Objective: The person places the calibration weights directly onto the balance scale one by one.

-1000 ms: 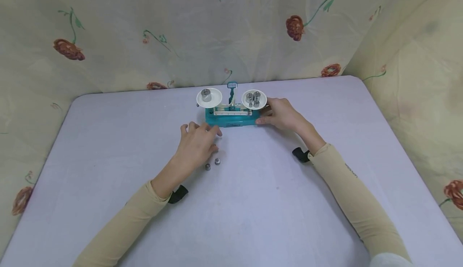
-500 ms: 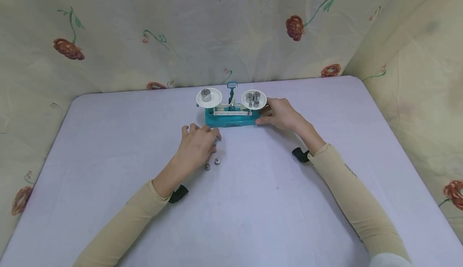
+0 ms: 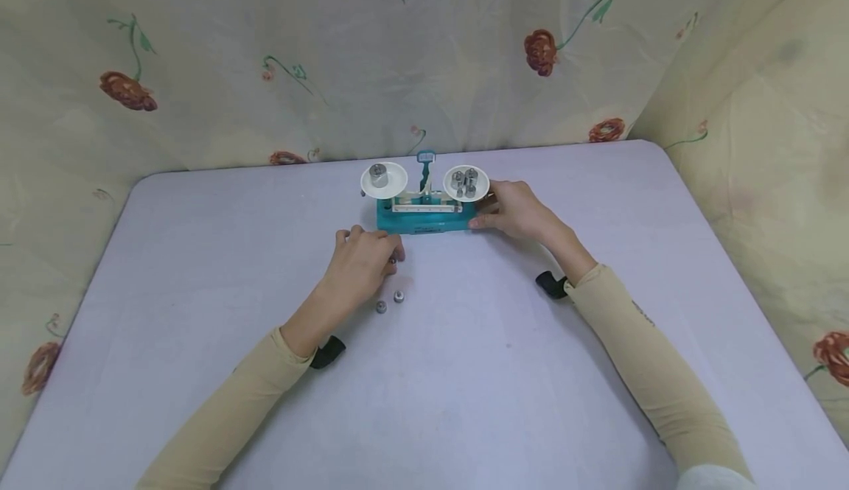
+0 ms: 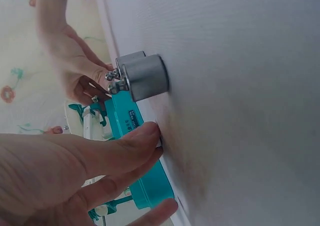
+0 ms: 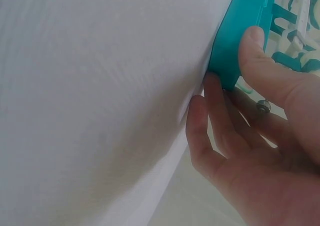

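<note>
A teal balance scale [image 3: 427, 222] with two white pans stands near the table's back edge. One large metal weight [image 3: 379, 175] sits on its left pan [image 3: 396, 189]; the right pan [image 3: 482, 192] bears several smaller ones. My right hand [image 3: 520, 210] grips the right end of the base, thumb on its front face and fingers around the end. In front of the scale, my left hand [image 3: 357, 265] pinches a small metal weight [image 3: 393, 260] between thumb and index finger, mostly hidden by them. Two knobbed cylindrical weights [image 4: 147, 77] stand on the table close by the left hand.
A pale cloth covers the table [image 3: 451, 387]. Behind it and to the right hang flower-printed curtains [image 3: 464, 55]. Black straps [image 3: 328, 354] show at both wrists, below beige sleeves [image 3: 232, 409].
My left thumb and index finger have come together on the small weight, with the other fingers drawn in slightly. The right hand, the scale and the two standing weights look unmoved.
</note>
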`<state>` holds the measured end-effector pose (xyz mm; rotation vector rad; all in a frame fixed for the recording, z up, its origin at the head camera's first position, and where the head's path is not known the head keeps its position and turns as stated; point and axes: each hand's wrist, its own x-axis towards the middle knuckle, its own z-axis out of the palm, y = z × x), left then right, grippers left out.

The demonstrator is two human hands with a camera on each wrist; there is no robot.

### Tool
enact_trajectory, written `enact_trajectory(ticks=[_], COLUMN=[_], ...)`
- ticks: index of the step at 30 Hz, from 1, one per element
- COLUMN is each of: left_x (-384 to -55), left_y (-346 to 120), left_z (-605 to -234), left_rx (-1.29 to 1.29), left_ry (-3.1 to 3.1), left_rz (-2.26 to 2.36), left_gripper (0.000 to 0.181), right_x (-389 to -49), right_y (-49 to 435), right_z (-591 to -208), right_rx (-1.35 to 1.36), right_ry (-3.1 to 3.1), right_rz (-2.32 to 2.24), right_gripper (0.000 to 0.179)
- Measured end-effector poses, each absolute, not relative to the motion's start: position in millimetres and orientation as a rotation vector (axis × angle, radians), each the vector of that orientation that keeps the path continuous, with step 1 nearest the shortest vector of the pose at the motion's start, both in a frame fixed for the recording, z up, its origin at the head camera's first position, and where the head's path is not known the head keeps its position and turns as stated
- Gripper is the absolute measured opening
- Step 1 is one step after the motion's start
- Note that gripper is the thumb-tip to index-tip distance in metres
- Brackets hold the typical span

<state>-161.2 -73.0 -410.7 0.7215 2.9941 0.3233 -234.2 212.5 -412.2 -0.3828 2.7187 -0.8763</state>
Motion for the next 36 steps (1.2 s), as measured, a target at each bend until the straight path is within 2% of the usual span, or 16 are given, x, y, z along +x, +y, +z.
enact_trajectory(ticks=[8,36], left_x=[-163,-162], left_y=[-74,-77], left_z=[-412,-387], left_rx=[0.717,0.657], left_ry=[2.996,3.132], left_rz=[0.337,0.472], left_gripper=[0.005,0.015], right_x=[-235,-235], right_y=[212,213], right_z=[-413,-413], right_rx=[-0.377,-0.381], right_ry=[2.714,2.712], right_rz=[-0.878,-0.892], right_gripper=[0.061,0.061])
